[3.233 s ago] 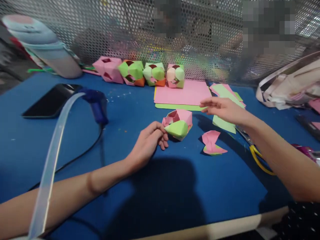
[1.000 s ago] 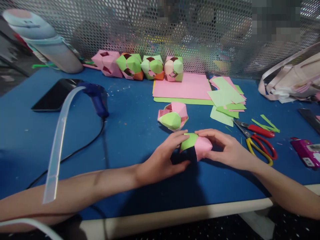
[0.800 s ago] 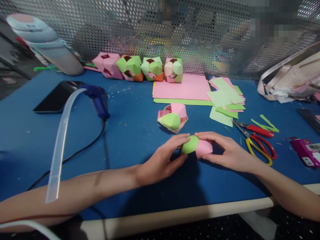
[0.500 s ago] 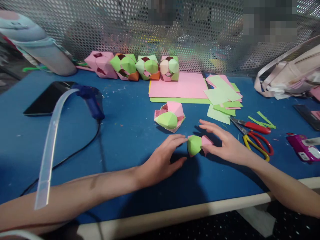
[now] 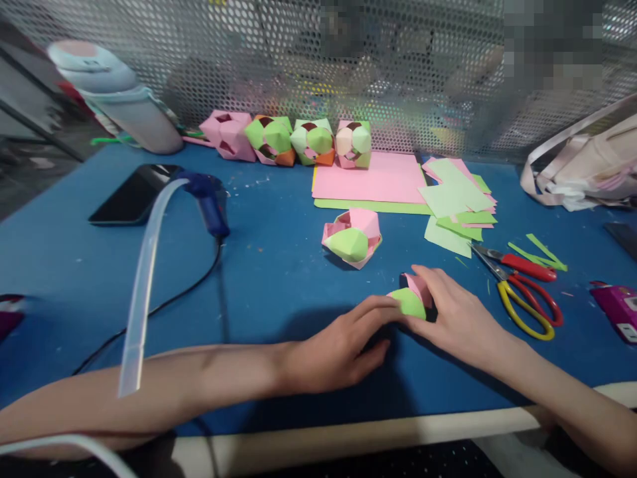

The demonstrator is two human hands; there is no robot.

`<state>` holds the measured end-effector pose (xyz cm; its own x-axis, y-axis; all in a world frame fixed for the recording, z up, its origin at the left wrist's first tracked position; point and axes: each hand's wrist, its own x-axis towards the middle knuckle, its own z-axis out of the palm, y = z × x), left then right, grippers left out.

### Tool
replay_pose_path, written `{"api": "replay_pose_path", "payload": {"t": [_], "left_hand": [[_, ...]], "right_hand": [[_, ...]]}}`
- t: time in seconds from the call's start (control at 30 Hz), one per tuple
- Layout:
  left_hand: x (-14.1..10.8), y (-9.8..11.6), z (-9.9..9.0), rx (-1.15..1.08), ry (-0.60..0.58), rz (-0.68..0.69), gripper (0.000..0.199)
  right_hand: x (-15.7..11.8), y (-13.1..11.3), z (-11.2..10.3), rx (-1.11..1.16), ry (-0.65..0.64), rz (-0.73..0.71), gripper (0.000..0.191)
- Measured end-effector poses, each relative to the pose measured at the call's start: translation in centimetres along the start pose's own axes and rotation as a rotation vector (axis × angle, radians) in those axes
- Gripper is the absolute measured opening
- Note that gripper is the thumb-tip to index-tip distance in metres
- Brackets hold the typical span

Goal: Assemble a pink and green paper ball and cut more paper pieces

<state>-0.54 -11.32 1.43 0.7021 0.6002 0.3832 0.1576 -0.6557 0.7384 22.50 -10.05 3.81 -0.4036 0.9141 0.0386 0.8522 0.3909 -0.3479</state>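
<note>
A small folded paper piece (image 5: 409,303), green and pink, is between my two hands just above or on the blue table. My right hand (image 5: 455,318) curves round its pink end, thumb below and fingers above. From the other side, the fingertips of my left hand (image 5: 343,342) reach the green part, while that thumb hangs apart beneath with nothing against it. Behind the hands stands a larger pink and green folded paper shape (image 5: 352,239) with an open side.
Scissors (image 5: 527,309) and a red-handled tool (image 5: 527,265) lie right of my hands. Paper sheets (image 5: 368,179) and loose cut pieces (image 5: 455,192) lie behind. A blue glue gun (image 5: 212,206) with a long clear stick and cable stands left. Finished paper shapes (image 5: 269,139) line the mesh panel.
The view has shifted left. My right hand has closed round the small paper piece, which now sits tilted and partly covered. My left fingertips have moved over its green part.
</note>
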Motion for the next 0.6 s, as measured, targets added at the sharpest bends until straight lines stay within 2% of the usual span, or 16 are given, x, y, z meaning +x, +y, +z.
{"api": "replay_pose_path", "payload": {"t": [0.1,0.2,0.27,0.3,0.37,0.47,0.53,0.6], "left_hand": [[0.0,0.2,-1.3,0.042,0.094,0.069,0.038],[0.0,-1.2,-3.6,0.156,0.406,0.107,0.037],[0.2,-3.4,-5.2,0.213,0.649,0.1,0.046],[0.3,-4.6,-5.9,0.175,0.723,0.075,0.052],[0.6,-7.1,-7.2,0.039,0.705,-0.095,0.069],[1.2,-9.3,-8.6,-0.127,0.433,-0.361,0.092],[1.6,-9.6,-9.1,-0.13,0.284,-0.423,0.104],[1.9,-9.3,-9.4,-0.095,0.222,-0.43,0.107]], "right_hand": [[0.1,-0.2,-0.1,0.003,-0.013,-0.043,0.059],[0.1,0.2,-0.4,0.048,-0.017,-0.046,0.06],[0.2,0.7,-0.8,0.098,0.0,-0.018,0.058],[0.3,1.0,-1.1,0.138,0.015,0.005,0.057],[0.8,1.8,-1.7,0.276,0.052,0.057,0.055],[2.4,2.8,-2.4,0.606,0.098,0.098,0.051],[3.8,3.1,-2.5,0.812,0.124,0.068,0.046],[5.3,3.1,-2.3,0.945,0.138,0.013,0.04]]}}
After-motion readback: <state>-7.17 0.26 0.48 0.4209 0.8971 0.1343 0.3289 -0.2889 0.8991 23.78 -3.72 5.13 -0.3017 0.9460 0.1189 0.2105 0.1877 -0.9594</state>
